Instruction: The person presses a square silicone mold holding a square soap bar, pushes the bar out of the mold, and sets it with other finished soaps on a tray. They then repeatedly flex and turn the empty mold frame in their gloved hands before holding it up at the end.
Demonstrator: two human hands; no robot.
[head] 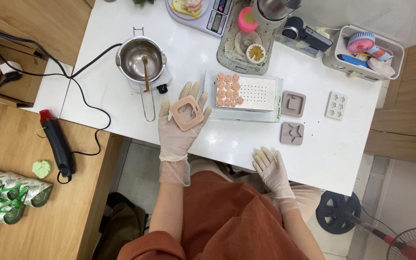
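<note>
My gloved left hand (179,126) is raised palm up over the white table (107,72), and a pale pink square mould (187,112) with a square hollow lies flat on its open fingers. My gloved right hand (270,168) rests flat on the table near the front edge, holding nothing. Just right of the left hand stands a white perforated tray (258,94) with several small pink rosette pieces (228,90) on its left part. A grey square mould (293,103) and a grey star mould (292,133) lie right of the tray.
A steel melting pot (140,60) with a long handle sits on a small heater at back left. A white paw mould (336,105), a kitchen scale (203,12), a grey mat (241,48) and a white basket (362,50) lie behind. A heat gun (58,142) rests on the wooden bench.
</note>
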